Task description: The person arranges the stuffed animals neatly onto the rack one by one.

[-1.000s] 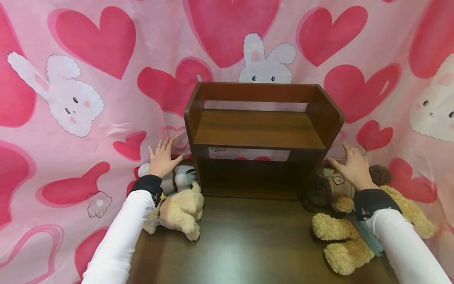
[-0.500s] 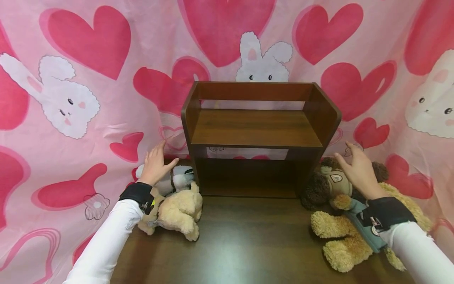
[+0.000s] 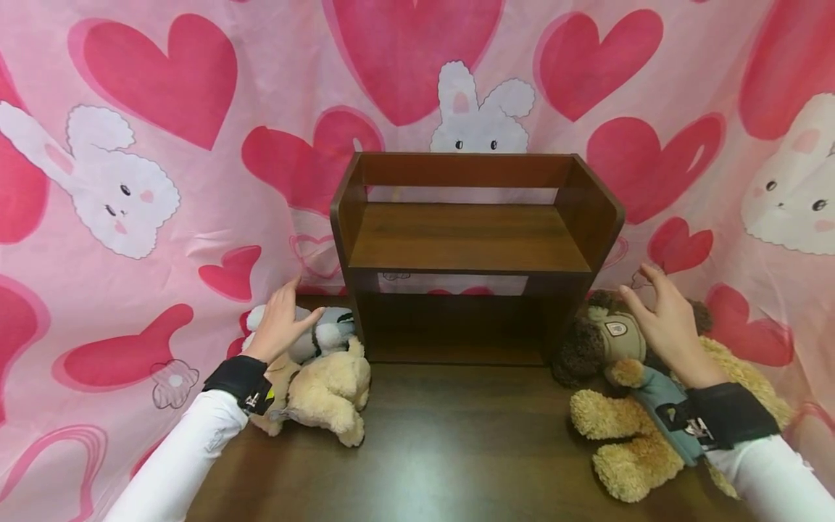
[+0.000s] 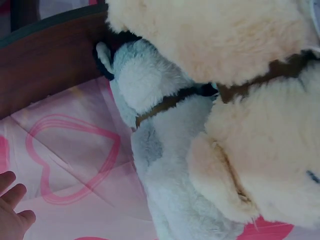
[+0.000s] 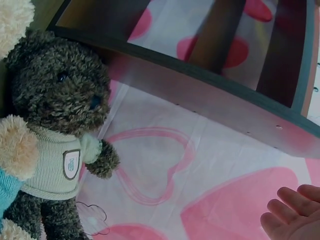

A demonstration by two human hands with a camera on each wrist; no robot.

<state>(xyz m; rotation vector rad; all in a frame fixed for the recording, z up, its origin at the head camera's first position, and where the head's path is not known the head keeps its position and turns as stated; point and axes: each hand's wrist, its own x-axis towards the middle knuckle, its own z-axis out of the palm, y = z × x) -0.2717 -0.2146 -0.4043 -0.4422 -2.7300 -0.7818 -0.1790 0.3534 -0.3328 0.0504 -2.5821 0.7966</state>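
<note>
Between my left hand [image 3: 279,330] and right hand [image 3: 672,328], a brown wooden two-tier shelf [image 3: 470,238] obstructs me, leaving room in front.

Shelf unit [image 3: 470,238] stands on counter [image 3: 450,442], cloth [image 3: 287,80] behind. Left of unit — plush dog [image 3: 326,391] in front, second plush [image 3: 334,333] just behind it. Right of unit — third plush [image 3: 654,409] in front, plush bear [image 3: 613,339] behind it.

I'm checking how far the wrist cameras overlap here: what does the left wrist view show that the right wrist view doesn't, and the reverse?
Only left wrist: the left hand, the cream dog and the grey plush.
Only right wrist: the right hand, the brown bear and parts of the tan bear.
Both: the shelf and the pink backdrop.
</note>
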